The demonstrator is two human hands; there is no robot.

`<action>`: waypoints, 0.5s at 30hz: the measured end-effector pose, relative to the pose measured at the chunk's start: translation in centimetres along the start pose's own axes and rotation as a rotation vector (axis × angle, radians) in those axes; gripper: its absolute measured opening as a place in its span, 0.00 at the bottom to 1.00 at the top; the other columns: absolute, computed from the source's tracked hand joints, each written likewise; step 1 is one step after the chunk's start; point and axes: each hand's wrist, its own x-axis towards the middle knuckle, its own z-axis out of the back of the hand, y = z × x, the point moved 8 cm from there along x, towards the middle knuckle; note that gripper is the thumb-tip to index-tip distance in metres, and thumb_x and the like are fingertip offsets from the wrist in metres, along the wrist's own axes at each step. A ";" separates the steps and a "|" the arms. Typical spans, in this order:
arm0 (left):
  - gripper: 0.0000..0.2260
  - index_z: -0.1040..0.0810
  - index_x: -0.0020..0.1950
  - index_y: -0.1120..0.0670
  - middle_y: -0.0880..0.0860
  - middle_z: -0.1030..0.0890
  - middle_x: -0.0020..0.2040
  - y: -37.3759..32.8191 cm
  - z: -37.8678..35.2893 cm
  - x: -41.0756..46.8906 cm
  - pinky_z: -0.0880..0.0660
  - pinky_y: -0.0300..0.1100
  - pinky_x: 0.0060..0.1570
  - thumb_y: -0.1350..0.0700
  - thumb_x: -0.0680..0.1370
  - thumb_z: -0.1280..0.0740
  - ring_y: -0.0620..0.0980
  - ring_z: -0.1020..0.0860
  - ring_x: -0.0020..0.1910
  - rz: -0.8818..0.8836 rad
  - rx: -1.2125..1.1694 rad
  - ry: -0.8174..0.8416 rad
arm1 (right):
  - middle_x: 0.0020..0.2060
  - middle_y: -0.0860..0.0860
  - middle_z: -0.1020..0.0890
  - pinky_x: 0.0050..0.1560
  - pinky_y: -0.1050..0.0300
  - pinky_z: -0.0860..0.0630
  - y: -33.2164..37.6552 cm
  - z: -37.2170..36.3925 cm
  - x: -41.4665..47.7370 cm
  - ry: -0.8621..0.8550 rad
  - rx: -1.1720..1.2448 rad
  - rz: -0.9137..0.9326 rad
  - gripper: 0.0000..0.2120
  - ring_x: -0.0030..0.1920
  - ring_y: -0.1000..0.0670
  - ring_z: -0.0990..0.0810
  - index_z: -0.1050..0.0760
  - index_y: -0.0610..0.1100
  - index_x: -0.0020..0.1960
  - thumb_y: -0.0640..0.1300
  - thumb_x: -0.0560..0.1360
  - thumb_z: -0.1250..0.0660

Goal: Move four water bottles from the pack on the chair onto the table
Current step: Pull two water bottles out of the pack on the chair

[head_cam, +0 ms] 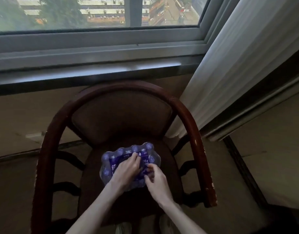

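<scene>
A shrink-wrapped pack of water bottles with purple caps and a purple printed film lies on the seat of a dark wooden chair. My left hand rests on top of the pack's middle, fingers curled down into the film. My right hand is at the pack's near right corner, fingertips pinching the wrap. Both hands cover the pack's near right bottles. The table is not in view.
The chair's curved arms enclose the seat on both sides. A window sill and window lie behind it. A white curtain hangs at the right, by a beige wall.
</scene>
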 end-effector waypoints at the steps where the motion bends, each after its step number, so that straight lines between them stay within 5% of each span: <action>1: 0.13 0.22 0.55 0.54 0.55 0.22 0.56 -0.5 1.6 -0.6 0.22 0.46 0.45 0.49 0.75 0.33 0.51 0.20 0.48 -0.046 0.036 -0.044 | 0.58 0.59 0.22 0.57 0.64 0.22 0.4 0.1 -0.1 -0.014 0.022 0.016 0.18 0.56 0.62 0.22 0.29 0.55 0.64 0.45 0.76 0.32; 4: 0.15 0.17 0.46 0.48 0.51 0.22 0.51 -2.7 7.1 -3.4 0.24 0.41 0.44 0.42 0.70 0.39 0.49 0.21 0.47 -0.235 0.169 -0.068 | 0.58 0.64 0.24 0.60 0.67 0.27 2.5 1.1 -0.8 -0.106 0.133 0.108 0.26 0.61 0.63 0.25 0.30 0.56 0.65 0.55 0.70 0.26; 7: 0.16 0.21 0.57 0.54 0.55 0.24 0.54 -2.1 12.7 -5.2 0.22 0.45 0.45 0.46 0.78 0.40 0.52 0.20 0.47 -0.150 0.011 -0.147 | 0.63 0.63 0.26 0.65 0.63 0.28 4.6 2.2 -1.2 -0.123 0.203 0.174 0.39 0.66 0.61 0.27 0.32 0.54 0.69 0.64 0.63 0.23; 11: 0.17 0.23 0.62 0.60 0.57 0.24 0.54 -3.3 18.2 -6.9 0.20 0.46 0.39 0.51 0.79 0.33 0.53 0.19 0.41 -0.264 0.006 -0.190 | 0.69 0.63 0.31 0.70 0.59 0.31 7.0 2.3 -1.1 0.007 0.161 0.208 0.50 0.70 0.64 0.33 0.40 0.54 0.75 0.62 0.60 0.20; 15: 0.19 0.24 0.64 0.60 0.55 0.23 0.53 -5.5 20.8 -8.6 0.23 0.37 0.37 0.53 0.77 0.29 0.48 0.20 0.39 -0.366 0.061 -0.198 | 0.64 0.64 0.27 0.64 0.65 0.27 11.0 1.8 -1.6 0.066 0.240 0.353 0.48 0.65 0.67 0.28 0.39 0.50 0.75 0.54 0.61 0.18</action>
